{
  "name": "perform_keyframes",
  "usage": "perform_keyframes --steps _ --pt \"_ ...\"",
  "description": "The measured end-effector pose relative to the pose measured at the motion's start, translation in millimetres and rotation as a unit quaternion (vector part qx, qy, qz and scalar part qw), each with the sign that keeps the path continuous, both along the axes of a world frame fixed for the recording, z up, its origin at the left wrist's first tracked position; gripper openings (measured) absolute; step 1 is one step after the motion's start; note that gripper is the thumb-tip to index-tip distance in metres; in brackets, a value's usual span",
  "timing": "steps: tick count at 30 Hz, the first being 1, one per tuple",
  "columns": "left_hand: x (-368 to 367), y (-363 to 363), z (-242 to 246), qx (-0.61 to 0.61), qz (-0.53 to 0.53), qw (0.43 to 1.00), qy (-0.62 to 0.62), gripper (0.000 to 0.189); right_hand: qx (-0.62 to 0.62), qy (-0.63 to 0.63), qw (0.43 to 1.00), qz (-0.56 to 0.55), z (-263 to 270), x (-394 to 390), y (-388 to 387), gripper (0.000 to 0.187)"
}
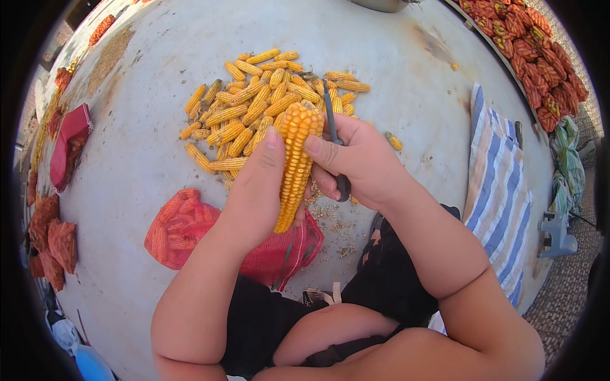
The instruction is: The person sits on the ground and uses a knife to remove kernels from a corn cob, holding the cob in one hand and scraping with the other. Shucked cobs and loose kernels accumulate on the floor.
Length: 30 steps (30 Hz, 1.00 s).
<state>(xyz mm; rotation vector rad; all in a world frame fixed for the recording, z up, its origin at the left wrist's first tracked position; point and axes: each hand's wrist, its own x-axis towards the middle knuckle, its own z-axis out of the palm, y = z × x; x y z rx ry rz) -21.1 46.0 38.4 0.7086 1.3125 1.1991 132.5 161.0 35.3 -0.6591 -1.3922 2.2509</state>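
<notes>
An ear of dried yellow corn (pixel 293 178) is held between my two hands, its wide end up and tilted slightly right. My left hand (pixel 255 190) grips its left side, thumb near the top. My right hand (pixel 355 159) pinches the upper right side with the thumb and also holds a dark thin tool (pixel 330 112), perhaps a screwdriver, with a black handle. Narrow gaps run between some kernel rows. Beyond the hands a heap of corn ears (pixel 257 102) lies on the concrete floor. Loose kernels (pixel 336 228) are scattered below my right hand.
A red mesh bag (pixel 181 228) with corncobs or ears lies before my left knee. A striped cloth (pixel 500 200) spreads at right, near a grey plastic stool (pixel 557 238). Filled red mesh bags (pixel 538 62) stand at upper right. A maroon bag (pixel 71 143) lies at left; a metal basin (pixel 381 4) is at top.
</notes>
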Motion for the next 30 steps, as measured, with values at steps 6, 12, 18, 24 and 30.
perform_keyframes --steps 6,12,18,24,30 --pt "-13 6 -5 0.021 -0.067 0.989 -0.129 0.081 -0.086 0.064 0.989 0.1 0 11 13 0.024" --pt "-15 8 -15 0.06 -0.062 0.969 -0.23 0.083 0.028 -0.051 0.998 -0.005 5 4 5 0.02" --pt "-16 9 -13 0.08 -0.049 0.948 -0.305 0.076 0.007 -0.09 0.994 -0.064 8 8 7 0.016" --pt "-14 7 -20 0.059 0.007 0.977 -0.203 0.064 0.192 -0.157 0.962 -0.118 6 7 -3 0.022" --pt "-8 4 -20 0.109 -0.001 0.982 -0.156 0.059 0.173 -0.097 0.971 -0.13 10 5 -18 0.042"
